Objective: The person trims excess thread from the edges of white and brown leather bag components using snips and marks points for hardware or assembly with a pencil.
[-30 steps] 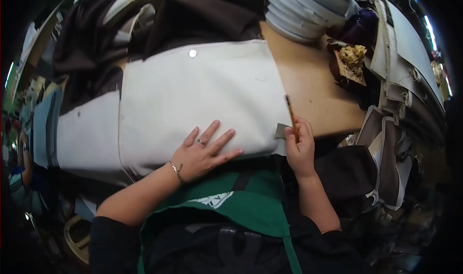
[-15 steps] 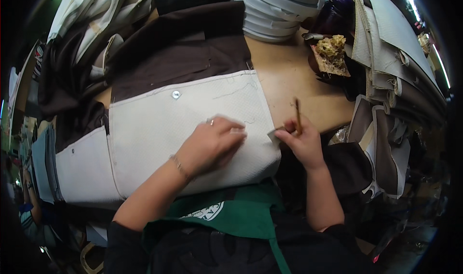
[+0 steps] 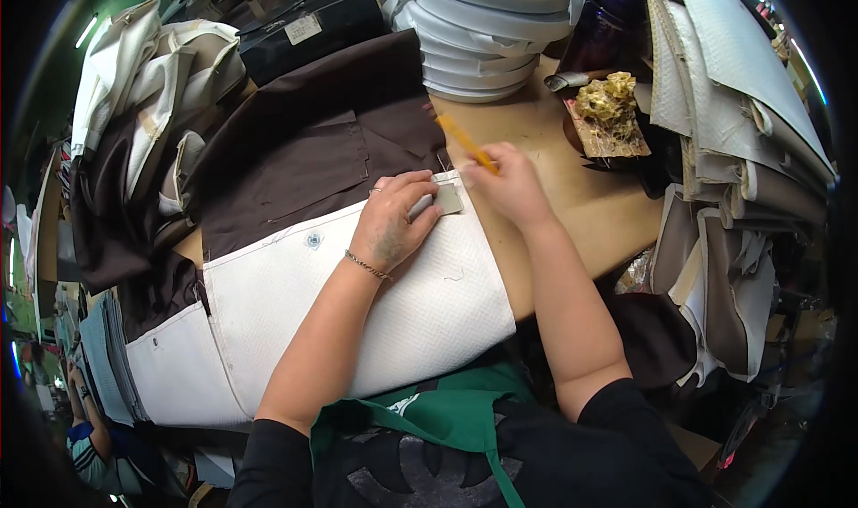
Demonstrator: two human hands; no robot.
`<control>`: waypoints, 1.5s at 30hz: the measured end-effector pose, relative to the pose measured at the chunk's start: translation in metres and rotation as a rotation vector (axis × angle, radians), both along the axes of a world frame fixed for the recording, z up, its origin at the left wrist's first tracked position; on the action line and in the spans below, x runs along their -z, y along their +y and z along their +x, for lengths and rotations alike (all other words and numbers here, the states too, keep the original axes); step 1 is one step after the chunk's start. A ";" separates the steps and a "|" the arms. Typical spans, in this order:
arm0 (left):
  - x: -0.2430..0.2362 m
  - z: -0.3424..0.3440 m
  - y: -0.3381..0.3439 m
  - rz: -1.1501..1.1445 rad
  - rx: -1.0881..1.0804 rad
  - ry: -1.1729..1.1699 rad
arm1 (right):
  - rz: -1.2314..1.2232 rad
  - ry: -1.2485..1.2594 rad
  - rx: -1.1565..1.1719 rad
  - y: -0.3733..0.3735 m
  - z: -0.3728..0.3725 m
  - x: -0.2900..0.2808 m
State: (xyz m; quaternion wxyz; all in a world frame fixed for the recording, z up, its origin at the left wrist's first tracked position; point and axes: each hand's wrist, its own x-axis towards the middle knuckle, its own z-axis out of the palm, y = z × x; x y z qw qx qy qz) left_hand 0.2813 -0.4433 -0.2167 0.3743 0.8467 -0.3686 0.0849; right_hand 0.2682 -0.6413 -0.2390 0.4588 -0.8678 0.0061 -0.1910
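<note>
A grey card [image 3: 452, 201] is held on white cloth [image 3: 456, 253] by the left hand [image 3: 391, 224]. Just right, a pencil [image 3: 464, 141], slanting far left, is gripped by the right hand's [image 3: 508, 184] fingers.

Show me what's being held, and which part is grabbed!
The right grip holds a yellow pencil near its lower end. The left grip covers the left of a small gray piece; pinched or pressed, unclear.
</note>
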 end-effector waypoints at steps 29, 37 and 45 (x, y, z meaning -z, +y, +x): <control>0.008 0.012 -0.013 0.035 0.026 -0.054 | 0.072 0.173 0.095 -0.005 -0.011 -0.015; 0.008 0.012 -0.014 0.046 0.024 -0.070 | 0.068 0.198 0.105 -0.003 -0.011 -0.016; 0.007 0.011 -0.017 0.040 0.003 -0.092 | 0.629 -0.045 0.086 0.006 -0.003 -0.002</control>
